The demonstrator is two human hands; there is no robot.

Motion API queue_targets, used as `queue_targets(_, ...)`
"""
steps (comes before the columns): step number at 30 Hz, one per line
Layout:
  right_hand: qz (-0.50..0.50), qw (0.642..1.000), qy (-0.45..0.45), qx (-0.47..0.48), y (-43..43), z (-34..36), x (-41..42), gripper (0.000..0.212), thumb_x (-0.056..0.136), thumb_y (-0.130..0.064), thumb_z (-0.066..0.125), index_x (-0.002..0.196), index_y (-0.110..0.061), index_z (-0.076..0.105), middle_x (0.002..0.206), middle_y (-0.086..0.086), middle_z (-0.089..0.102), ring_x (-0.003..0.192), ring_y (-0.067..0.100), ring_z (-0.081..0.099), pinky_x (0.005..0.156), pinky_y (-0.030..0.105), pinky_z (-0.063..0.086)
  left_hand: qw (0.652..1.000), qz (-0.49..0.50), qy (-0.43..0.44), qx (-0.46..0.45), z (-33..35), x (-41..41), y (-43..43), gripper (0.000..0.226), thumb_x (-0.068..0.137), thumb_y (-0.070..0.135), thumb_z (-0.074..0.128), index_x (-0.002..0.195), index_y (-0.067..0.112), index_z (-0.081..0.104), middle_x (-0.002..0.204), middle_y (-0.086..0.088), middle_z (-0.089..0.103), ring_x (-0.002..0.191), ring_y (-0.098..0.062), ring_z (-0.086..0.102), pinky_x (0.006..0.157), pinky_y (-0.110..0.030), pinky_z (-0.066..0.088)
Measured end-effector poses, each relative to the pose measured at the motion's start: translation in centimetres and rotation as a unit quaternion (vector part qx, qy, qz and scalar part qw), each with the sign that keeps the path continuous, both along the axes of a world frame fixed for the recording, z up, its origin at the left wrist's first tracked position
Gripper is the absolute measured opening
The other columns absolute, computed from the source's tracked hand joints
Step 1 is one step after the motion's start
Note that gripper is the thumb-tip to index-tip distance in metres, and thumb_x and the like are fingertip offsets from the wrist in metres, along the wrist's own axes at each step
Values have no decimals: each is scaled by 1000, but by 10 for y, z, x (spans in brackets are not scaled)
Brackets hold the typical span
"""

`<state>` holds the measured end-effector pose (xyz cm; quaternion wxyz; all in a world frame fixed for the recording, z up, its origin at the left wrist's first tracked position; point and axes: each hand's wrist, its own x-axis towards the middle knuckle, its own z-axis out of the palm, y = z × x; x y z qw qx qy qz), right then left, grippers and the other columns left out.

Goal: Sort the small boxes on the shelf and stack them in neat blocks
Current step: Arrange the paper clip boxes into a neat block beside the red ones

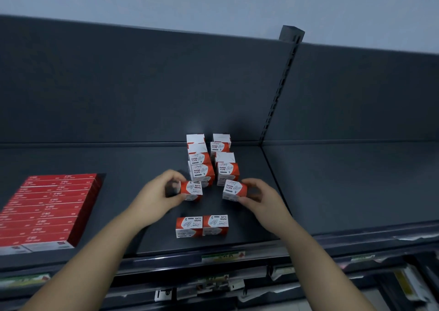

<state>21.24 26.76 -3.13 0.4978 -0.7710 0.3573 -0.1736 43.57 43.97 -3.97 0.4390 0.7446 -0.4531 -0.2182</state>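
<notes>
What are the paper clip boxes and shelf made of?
Paper clip boxes: probably thin printed cardboard, matte red and white; folded flap seams show on tops. Shelf: looks like painted sheet metal, dark grey, satin; slotted upright behind suggests steel racking.

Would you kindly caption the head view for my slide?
Left hand grips one paper-clip box, right hand another box, before the stacked columns.

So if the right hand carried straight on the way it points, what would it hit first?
Probably the right column of stacked boxes. The right hand, gripping a paper clip box, points forward and left toward it, and that box would touch first. Depth is unclear.
</notes>
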Motion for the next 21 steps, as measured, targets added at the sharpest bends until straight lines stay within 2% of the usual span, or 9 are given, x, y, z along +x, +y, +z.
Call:
queue_targets(3,-10,998,-59,38,2,13,0,40,84,-12,75,115,-34,60,113,-12,69,99,6,68,87,26,54,972,25,210,-100,15,-4,8,35,77,12,75,107,19,60,114,1,64,95,-19,69,85,-31,56)
queue_targets(6,2,989,-121,86,9,27,4,39,85,-6,73,115,-28,61,116,-10,69,100,7,68,83,23,54,933,37,319,-163,31,-15,10,36,89,-5,58,116,17,58,118,-2,59,98,-19,69,83,-34,59)
queue_targets(9,27,973,-179,146,18,35,10,39,85,1,70,117,-19,61,116,-4,69,105,16,67,84,29,54,908,33,368,-198,41,-24,9,40,87,-5,62,119,18,57,116,-2,61,103,-21,66,84,-36,58)
queue_targets(12,44,950,-232,204,25,41,14,40,80,1,69,115,-15,60,113,2,71,102,19,65,81,31,52,891,13,402,-209,51,-34,8,48,77,-1,66,121,16,57,115,-1,67,95,-18,66,78,-30,57)
queue_targets(16,77,936,-260,224,29,51,13,43,74,-1,64,114,-16,59,114,7,69,101,20,63,81,31,51,886,-13,418,-203,59,-45,6,48,75,0,63,121,14,62,115,-9,68,95,-21,62,82,-31,51)
queue_targets(21,91,925,-284,234,29,53,10,45,73,1,62,116,-14,58,113,8,69,97,18,63,77,26,52,883,-26,429,-187,66,-60,0,66,71,-1,71,133,12,53,118,-11,68,106,-21,65,84,-25,54)
